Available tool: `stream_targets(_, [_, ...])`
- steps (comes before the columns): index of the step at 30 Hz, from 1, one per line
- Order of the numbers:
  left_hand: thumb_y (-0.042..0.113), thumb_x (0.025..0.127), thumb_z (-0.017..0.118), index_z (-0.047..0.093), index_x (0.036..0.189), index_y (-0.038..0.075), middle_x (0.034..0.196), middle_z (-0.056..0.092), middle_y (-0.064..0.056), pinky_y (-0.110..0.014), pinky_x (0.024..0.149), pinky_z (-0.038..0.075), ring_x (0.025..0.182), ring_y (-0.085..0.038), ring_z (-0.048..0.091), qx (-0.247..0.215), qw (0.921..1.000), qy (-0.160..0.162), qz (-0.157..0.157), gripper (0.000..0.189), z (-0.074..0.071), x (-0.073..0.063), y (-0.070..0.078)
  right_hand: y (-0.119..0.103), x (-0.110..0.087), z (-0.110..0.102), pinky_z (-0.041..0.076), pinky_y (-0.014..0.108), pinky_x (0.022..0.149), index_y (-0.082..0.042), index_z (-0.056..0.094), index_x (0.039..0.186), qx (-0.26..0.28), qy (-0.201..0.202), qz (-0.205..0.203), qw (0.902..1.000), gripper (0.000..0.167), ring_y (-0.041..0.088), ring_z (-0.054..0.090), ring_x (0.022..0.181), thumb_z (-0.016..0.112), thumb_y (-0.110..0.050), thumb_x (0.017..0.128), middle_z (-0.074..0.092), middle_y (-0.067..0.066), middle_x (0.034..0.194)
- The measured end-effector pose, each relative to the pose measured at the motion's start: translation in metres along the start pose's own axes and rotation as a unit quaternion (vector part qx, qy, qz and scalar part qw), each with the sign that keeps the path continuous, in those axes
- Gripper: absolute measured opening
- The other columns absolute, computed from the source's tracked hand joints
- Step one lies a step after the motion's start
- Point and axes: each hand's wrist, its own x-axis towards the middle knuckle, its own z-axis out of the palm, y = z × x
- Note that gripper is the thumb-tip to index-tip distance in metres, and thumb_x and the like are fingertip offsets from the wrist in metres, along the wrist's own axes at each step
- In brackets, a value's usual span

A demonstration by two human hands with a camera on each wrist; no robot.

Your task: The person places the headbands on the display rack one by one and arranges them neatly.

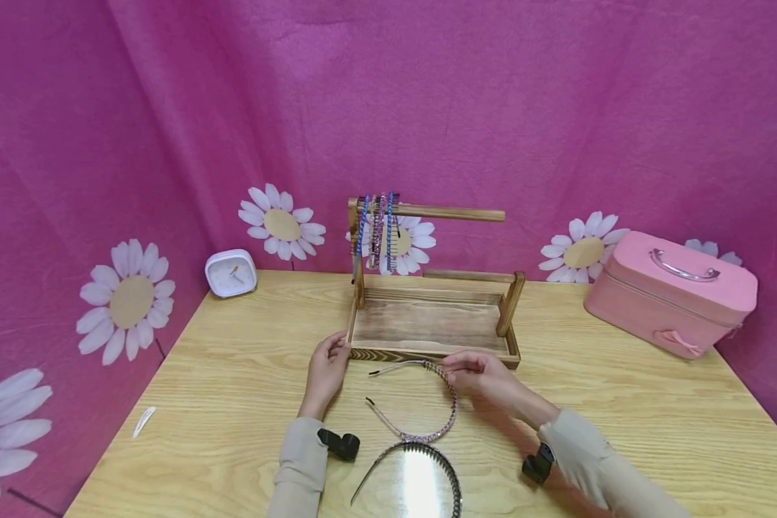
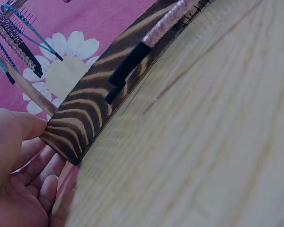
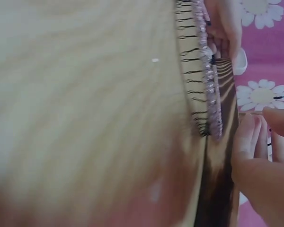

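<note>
A wooden rack (image 1: pixel 427 324) has a shallow tray base and two horizontal bars. My left hand (image 1: pixel 327 370) grips its front left corner, thumb on one side and fingers beneath, as the left wrist view shows. Along the front rim, my right hand (image 1: pixel 488 378) holds the tray wall with bent fingers (image 3: pixel 246 135). A pink beaded headband (image 1: pixel 454 406) lies before the tray, overlapped by the right fingertips in the head view. Nearer me is a dark toothed headband (image 1: pixel 442 459). Several headbands, blue (image 1: pixel 390 230) and pink ones among them, hang at the upper bar's left end.
A white clock (image 1: pixel 231 273) stands at the table's back left. The pink case (image 1: pixel 670 295) with a metal handle sits at the back right. On the left side lies a white hair clip (image 1: pixel 144 421). Pink cloth (image 1: pixel 427 93) with daisies hangs behind the table.
</note>
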Motion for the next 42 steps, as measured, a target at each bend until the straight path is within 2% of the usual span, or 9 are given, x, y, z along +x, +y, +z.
stream_targets(7, [0.007, 0.097, 0.054, 0.059, 0.128, -0.005, 0.116, 0.058, -0.022, -0.037, 0.093, 0.048, 0.106, -0.030, 0.058, 0.000, 1.0000, 0.002, 0.001, 0.033, 0.001, 0.001, 0.000, 0.011, -0.018, -0.006, 0.052, 0.017, 0.081, 0.023, 0.049, 0.121, -0.018, -0.010, 0.002, 0.9998, 0.039, 0.000, 0.064, 0.090, 0.061, 0.002, 0.089, 0.067, 0.026, 0.110])
stream_targets(14, [0.008, 0.097, 0.054, 0.059, 0.128, -0.004, 0.116, 0.058, -0.021, -0.033, 0.091, 0.048, 0.106, -0.029, 0.058, 0.006, 1.0000, 0.002, -0.005, 0.034, 0.001, 0.002, -0.001, 0.016, -0.023, -0.007, 0.053, 0.018, 0.080, 0.024, 0.050, 0.118, -0.033, -0.035, -0.016, 0.9987, 0.039, 0.002, 0.064, 0.087, 0.061, 0.007, 0.084, 0.058, 0.040, 0.113])
stream_targets(19, [0.008, 0.098, 0.053, 0.058, 0.129, -0.004, 0.117, 0.058, -0.021, -0.038, 0.093, 0.048, 0.107, -0.030, 0.058, 0.005, 1.0000, -0.002, -0.006, 0.034, 0.001, 0.002, -0.001, 0.015, -0.024, -0.005, 0.053, 0.018, 0.075, 0.019, 0.053, 0.119, -0.070, -0.046, -0.008, 0.9965, 0.038, 0.003, 0.061, 0.084, 0.060, 0.008, 0.084, 0.059, 0.038, 0.111])
stream_targets(24, [0.008, 0.098, 0.053, 0.057, 0.130, -0.004, 0.118, 0.057, -0.022, -0.041, 0.095, 0.047, 0.108, -0.031, 0.057, 0.002, 1.0000, -0.005, -0.007, 0.034, 0.000, 0.001, -0.001, 0.013, -0.022, -0.004, 0.050, 0.019, 0.071, 0.013, 0.060, 0.114, -0.124, -0.057, -0.027, 0.9903, 0.030, 0.007, 0.059, 0.083, 0.057, 0.010, 0.085, 0.063, 0.031, 0.106])
stream_targets(30, [0.009, 0.099, 0.053, 0.057, 0.130, -0.003, 0.118, 0.057, -0.022, -0.042, 0.096, 0.047, 0.108, -0.030, 0.057, 0.004, 0.9999, -0.007, -0.007, 0.035, 0.000, 0.002, -0.002, 0.010, -0.018, -0.003, 0.048, 0.018, 0.071, 0.004, 0.068, 0.106, -0.199, -0.064, -0.066, 0.9757, 0.027, 0.003, 0.057, 0.080, 0.055, 0.013, 0.084, 0.069, 0.022, 0.103])
stream_targets(36, [0.010, 0.099, 0.053, 0.057, 0.131, -0.003, 0.118, 0.057, -0.022, -0.042, 0.096, 0.047, 0.108, -0.031, 0.057, 0.004, 1.0000, -0.007, -0.004, 0.035, 0.000, 0.002, -0.002, 0.009, -0.015, -0.002, 0.048, 0.019, 0.065, 0.000, 0.071, 0.099, -0.279, -0.054, -0.115, 0.9517, 0.035, -0.001, 0.052, 0.075, 0.052, 0.020, 0.077, 0.071, 0.014, 0.095])
stream_targets(42, [0.009, 0.098, 0.053, 0.057, 0.130, -0.004, 0.118, 0.057, -0.022, -0.041, 0.095, 0.047, 0.107, -0.031, 0.058, 0.003, 1.0000, -0.005, -0.003, 0.034, 0.000, 0.001, -0.002, 0.008, -0.016, -0.002, 0.049, 0.020, 0.064, -0.003, 0.072, 0.095, -0.312, -0.067, -0.191, 0.9282, 0.032, 0.003, 0.054, 0.077, 0.058, 0.020, 0.079, 0.070, 0.009, 0.091])
